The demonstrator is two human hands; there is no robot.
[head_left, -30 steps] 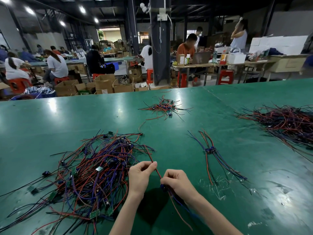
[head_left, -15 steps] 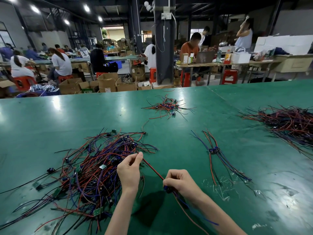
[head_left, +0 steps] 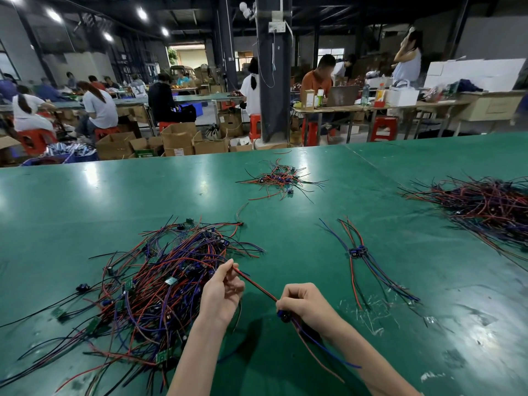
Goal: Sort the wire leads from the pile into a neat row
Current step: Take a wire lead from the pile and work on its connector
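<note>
Left hand (head_left: 221,292) pinches the red lead (head_left: 255,285) beside the pile (head_left: 160,284); right hand (head_left: 307,305) grips its connector end — draw it taut and free of snags, then lay it by the sorted leads (head_left: 358,252).

Desk (head_left: 114,212): green, glossy with glare, scuffed white patches at near right.
Pillar (head_left: 273,81): dark, upright behind the desk's far edge; white socket box (head_left: 276,26) mounted high.
Cardboard boxes (head_left: 178,138): open, clustered on the floor left of the pillar.
Red stools (head_left: 383,127): beside the far tables.
Laptop (head_left: 341,95): open, right of the pillar.
Ceiling lights (head_left: 142,13): lit, upper left.
</note>
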